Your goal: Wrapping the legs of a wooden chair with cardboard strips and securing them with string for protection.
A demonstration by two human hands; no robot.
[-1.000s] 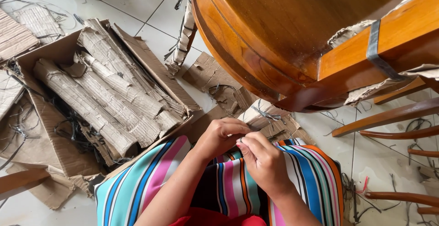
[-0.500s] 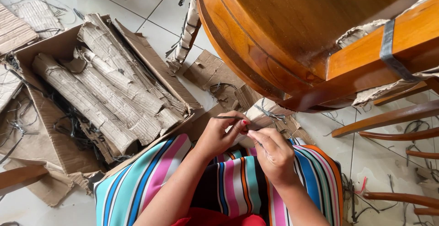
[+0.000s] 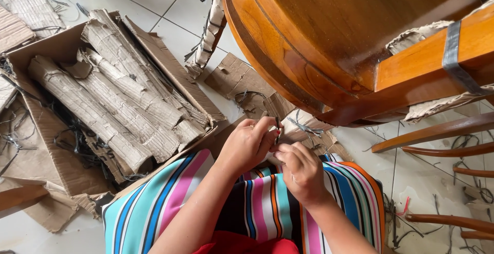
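Note:
My left hand (image 3: 248, 144) and my right hand (image 3: 301, 170) meet over my lap, which is covered by a brightly striped cloth (image 3: 262, 202). Between the fingertips of both hands I pinch a thin dark strip (image 3: 278, 126), held upright at its top by my left thumb and forefinger. My right fingers close on its lower end. The strip is small and partly hidden by the fingers.
A round polished wooden table (image 3: 329, 33) with cardboard wrapping and grey strapping hangs over the upper right. An open cardboard box (image 3: 56, 43) of rolled corrugated cardboard (image 3: 113, 105) lies at left. Torn cardboard scraps (image 3: 236, 79) and dark strap pieces litter the tiled floor. Wooden chair rails (image 3: 437, 130) at right.
My hands have shifted slightly up and toward the table edge, and the thin strip now stands more upright between my fingertips. The view has tilted a little.

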